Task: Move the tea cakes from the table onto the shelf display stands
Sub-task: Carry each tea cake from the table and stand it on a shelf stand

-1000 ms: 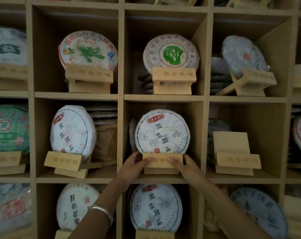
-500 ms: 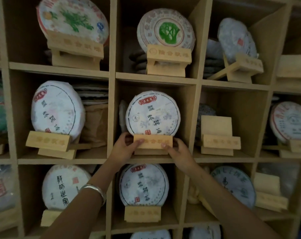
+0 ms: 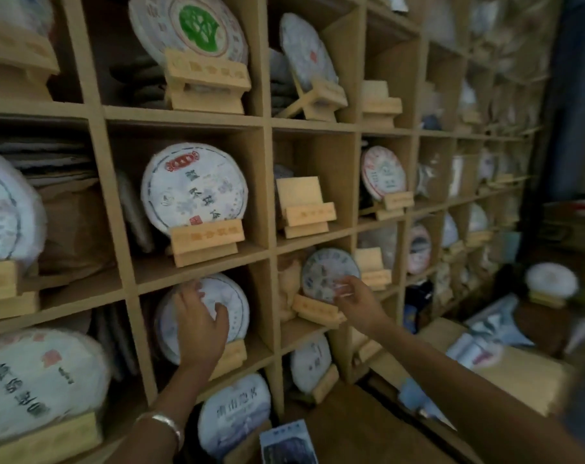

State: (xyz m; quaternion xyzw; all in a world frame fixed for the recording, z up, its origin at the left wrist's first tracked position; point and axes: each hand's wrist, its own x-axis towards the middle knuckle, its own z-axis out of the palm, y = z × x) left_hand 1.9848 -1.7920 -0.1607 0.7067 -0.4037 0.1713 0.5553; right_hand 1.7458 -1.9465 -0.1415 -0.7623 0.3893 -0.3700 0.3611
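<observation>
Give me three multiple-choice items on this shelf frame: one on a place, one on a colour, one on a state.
1. Where is the bare wooden stand?
A. in the cubby right of the red-sealed tea cake
B. in the cubby left of it
C. on the floor

2. What colour is the emblem on the top tea cake?
A. blue
B. green
C. black

3. What is the left hand doing?
A. gripping a stand
B. hanging at the person's side
C. held in front of a tea cake, fingers loosely spread

Answers:
1. A: the stand holds no cake and sits just right of the red-sealed tea cake.
2. B: a green mark fills its centre.
3. C: the hand covers part of the lower tea cake; contact is too blurred to tell.
</observation>
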